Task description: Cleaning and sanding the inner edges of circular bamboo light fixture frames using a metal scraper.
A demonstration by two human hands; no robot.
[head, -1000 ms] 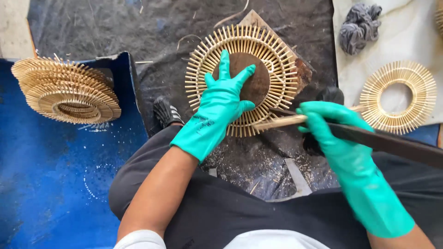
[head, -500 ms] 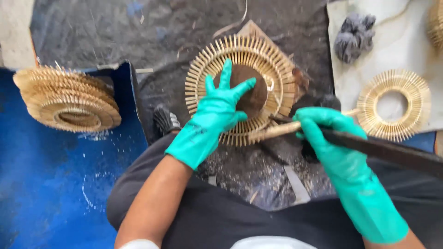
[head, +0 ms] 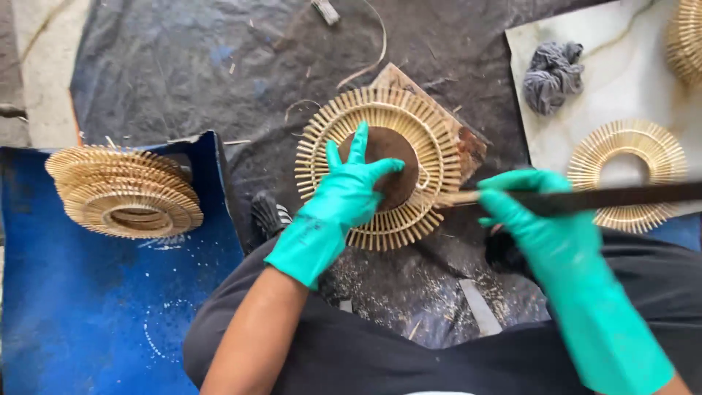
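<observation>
A round ring of woven bamboo sticks [head: 428, 143] lies on a brown wooden block [head: 468, 143] on dark sheeting. My left hand [head: 351, 186], in a green glove, presses flat on the ring with fingers spread over its open centre. In a matching green glove, my right hand [head: 530, 208] is shut on the wooden handle of a long dark blade [head: 621, 196]. The blade runs out to the right edge, level with the ring's right rim. My dark-clothed knees fill the bottom of the view.
A stack of finished bamboo rings [head: 124, 192] sits on a blue tarp [head: 88, 314] at the left. Another ring [head: 627, 174] and a grey rag [head: 552, 73] lie on a pale sheet at the right. Wood shavings litter the dark sheeting [head: 183, 66]. A shoe [head: 269, 213] shows below the ring.
My right hand has raised the blade from a downward slant to nearly level. My left hand stays pressed on the ring.
</observation>
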